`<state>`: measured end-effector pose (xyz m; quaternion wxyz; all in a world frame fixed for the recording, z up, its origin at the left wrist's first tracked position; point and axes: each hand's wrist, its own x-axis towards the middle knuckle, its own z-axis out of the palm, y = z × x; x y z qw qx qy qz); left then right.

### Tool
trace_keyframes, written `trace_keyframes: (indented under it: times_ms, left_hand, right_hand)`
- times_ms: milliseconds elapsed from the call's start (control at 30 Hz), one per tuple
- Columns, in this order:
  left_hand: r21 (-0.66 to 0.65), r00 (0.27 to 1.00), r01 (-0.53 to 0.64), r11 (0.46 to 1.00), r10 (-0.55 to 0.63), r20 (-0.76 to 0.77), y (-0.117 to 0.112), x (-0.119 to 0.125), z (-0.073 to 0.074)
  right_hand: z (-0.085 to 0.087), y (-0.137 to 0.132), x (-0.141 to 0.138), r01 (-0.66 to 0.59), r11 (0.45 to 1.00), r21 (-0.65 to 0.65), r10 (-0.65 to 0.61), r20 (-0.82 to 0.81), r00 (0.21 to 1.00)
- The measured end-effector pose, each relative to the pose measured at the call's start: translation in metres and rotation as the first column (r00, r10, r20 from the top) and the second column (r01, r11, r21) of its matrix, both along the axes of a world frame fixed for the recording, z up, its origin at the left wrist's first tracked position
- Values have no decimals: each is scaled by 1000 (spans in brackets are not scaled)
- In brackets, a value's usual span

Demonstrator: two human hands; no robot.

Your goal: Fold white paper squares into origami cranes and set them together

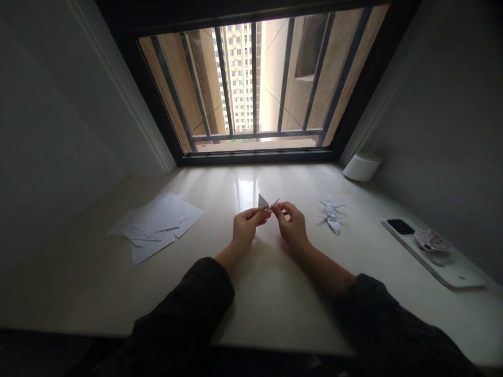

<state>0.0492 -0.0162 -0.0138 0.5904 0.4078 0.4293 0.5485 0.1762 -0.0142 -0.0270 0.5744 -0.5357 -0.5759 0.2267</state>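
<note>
Between my two hands is a small folded paper piece (263, 201), held above the white sill. It has a broad pointed flap on the left and a thin point rising on the right. My left hand (247, 224) pinches the left part between thumb and fingers. The fingers of my right hand (290, 221) are closed on the right part, by the thin point. Both hands cover much of the paper's lower part. To the right lie folded paper cranes (331, 213) in a row, their thin points sticking out sideways.
Loose white paper sheets (157, 220) are piled at the left. A phone (436, 256) with a round decorated grip lies at the far right. A white roll-like object (362, 166) stands in the back right corner. Behind is a barred window with a dark frame (259, 157).
</note>
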Motion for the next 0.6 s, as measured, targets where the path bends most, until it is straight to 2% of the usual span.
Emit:
trace_keyframes:
  times_ms: [200, 367, 467, 600]
  left_hand:
    - [-14, 999, -35, 999, 35, 13, 0, 1, 0]
    - [93, 993, 2, 996, 9, -117, 0, -1, 2]
    - [107, 985, 35, 994, -16, -169, 1, -4, 2]
    - [142, 976, 76, 987, -44, -214, 3, -5, -1]
  right_hand:
    - [0, 0, -1, -4, 1000, -22, 4, -21, 1000]
    - [1, -2, 1, -7, 999, 34, 7, -2, 1000]
    - [1, -2, 2, -16, 997, 77, 15, 16, 1000]
    - [0, -2, 2, -11, 998, 68, 10, 18, 1000]
